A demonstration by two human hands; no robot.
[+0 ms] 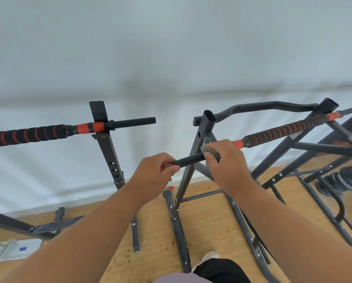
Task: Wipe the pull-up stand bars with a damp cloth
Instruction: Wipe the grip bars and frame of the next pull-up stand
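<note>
A dark grey pull-up stand (193, 160) stands in front of me at centre right. Its bar (281, 130) is wrapped in black and orange foam and ends in a black ribbed grip (189, 160). My left hand (154, 176) pinches the free tip of that ribbed grip. My right hand (226, 162) grips a grey-green cloth (206, 147) wrapped round the bar where the ribbed grip meets the stand's upright. Most of the cloth is hidden under my fingers.
A second stand (107, 152) with its own foam bar (28, 135) stands at left. More frames and black weight discs (342, 180) crowd the right. A white wall lies behind, a wooden floor (156, 242) below, and my shoe (208, 257) shows near the bottom.
</note>
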